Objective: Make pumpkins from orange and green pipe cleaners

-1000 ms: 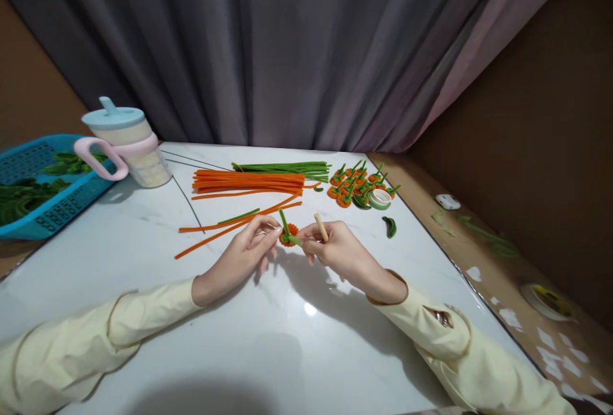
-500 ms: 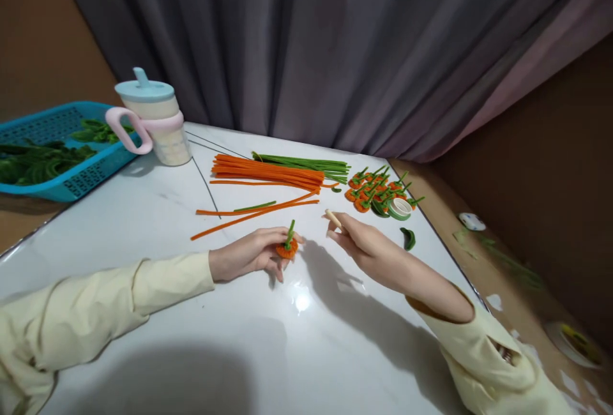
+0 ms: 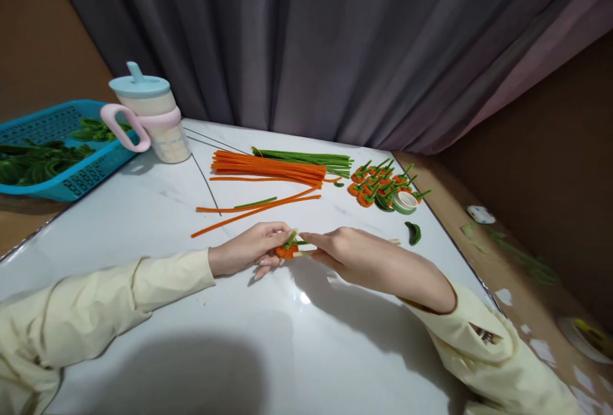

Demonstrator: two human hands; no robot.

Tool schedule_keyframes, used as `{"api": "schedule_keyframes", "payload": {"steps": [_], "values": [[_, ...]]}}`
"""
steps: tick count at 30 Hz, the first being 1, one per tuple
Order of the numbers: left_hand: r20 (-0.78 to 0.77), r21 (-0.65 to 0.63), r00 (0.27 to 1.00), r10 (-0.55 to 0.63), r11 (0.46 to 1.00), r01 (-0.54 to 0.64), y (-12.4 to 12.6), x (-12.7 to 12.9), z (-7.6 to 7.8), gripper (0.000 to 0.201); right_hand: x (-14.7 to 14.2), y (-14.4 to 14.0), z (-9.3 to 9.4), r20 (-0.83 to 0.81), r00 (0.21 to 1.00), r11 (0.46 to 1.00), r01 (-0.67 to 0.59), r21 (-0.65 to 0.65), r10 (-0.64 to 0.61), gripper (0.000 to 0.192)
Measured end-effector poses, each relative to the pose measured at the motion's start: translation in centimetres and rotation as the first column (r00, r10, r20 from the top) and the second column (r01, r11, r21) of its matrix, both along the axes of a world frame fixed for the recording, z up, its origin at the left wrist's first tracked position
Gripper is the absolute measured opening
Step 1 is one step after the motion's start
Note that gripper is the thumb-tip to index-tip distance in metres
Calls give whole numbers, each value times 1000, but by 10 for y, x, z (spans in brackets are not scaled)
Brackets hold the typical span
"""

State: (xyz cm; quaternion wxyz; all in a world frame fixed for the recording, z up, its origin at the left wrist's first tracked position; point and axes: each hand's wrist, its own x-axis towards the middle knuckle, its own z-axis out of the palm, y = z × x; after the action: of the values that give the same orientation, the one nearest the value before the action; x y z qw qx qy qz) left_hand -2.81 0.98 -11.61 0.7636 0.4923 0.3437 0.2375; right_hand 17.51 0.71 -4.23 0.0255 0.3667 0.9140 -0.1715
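My left hand (image 3: 246, 251) pinches a small orange pipe-cleaner pumpkin (image 3: 284, 253) with a green stem, above the white table (image 3: 191, 351). In my right hand (image 3: 361, 258) is a thin wooden stick (image 3: 302, 253); its near end meets the pumpkin's side, and its far end sticks out behind the hand. The right fingertips are at the green stem; whether they grip it is hard to see. Beyond the hands lie a bundle of orange pipe cleaners (image 3: 268, 167), a green bundle (image 3: 306, 158), and a few loose orange strips (image 3: 258, 214).
Several similar pumpkins (image 3: 366, 199) cluster at the back right beside a white-and-green tape roll (image 3: 405, 202) and a curled green piece (image 3: 412, 233). At the back left stand a lidded cup (image 3: 158, 121) and a blue basket (image 3: 90, 179) holding green pieces. A grey curtain (image 3: 306, 45) hangs behind.
My right hand has moved left to the pumpkin, bringing the stick against its side. The stem leans more to the right now. My left hand has stayed nearly in place.
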Motion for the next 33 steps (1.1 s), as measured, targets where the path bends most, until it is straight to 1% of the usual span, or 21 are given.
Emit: {"api": "schedule_keyframes", "payload": {"steps": [2, 3, 5, 8, 10, 12, 15, 18, 22, 24, 28, 31, 33], "values": [[-55, 32, 998, 1, 999, 0, -1, 0, 0, 33, -2, 2, 0, 70, 998, 999, 1, -38, 1, 19], [-74, 46, 997, 0, 999, 3, -1, 0, 0, 33, -2, 3, 0, 80, 997, 999, 1, -52, 3, 19], [-80, 78, 997, -21, 997, 27, -2, 1, 0, 34, -1, 8, -3, 46, 999, 996, -19, -87, 23, 20], [-48, 118, 995, -88, 989, 93, -1, 0, 2, 34, 2, 14, -8, 5, 999, 991, -53, -125, 54, 24], [-68, 144, 991, -116, 982, 124, 0, -1, 3, 30, 3, 14, -9, 35, 998, 992, -54, -116, 58, 24], [-118, 173, 987, -113, 976, 133, 0, -1, 4, 28, 3, 12, -9, 80, 994, 995, -68, -70, 74, 21], [-186, 227, 979, -81, 966, 123, -1, 0, 5, 25, 2, 7, -9, 119, 990, 996, -81, 35, 77, 16], [-210, 292, 977, -19, 953, 81, -3, 2, 4, 22, 2, 5, -13, 117, 991, 994, -78, 71, 70, 16], [-152, 341, 983, 105, 939, -48, -6, 5, 0, 23, 3, 6, -20, 52, 996, 982, -77, 172, 69, 22], [-113, 355, 984, 139, 930, -90, -7, 6, -2, 25, 3, 6, -21, 58, 997, 977, -64, 204, 53, 24], [-105, 397, 984, 145, 913, -92, -8, 5, -4, 21, 0, 4, -18, 79, 996, 966, -62, 252, 43, 25], [-133, 454, 981, 143, 889, -68, -9, 4, -5, 17, -1, 2, -16, 92, 992, 970, -106, 219, 87, 31], [-164, 501, 974, 154, 864, -52, -10, 2, -5, 15, -2, 0, -15, 123, 986, 967, -139, 215, 114, 31]]}}
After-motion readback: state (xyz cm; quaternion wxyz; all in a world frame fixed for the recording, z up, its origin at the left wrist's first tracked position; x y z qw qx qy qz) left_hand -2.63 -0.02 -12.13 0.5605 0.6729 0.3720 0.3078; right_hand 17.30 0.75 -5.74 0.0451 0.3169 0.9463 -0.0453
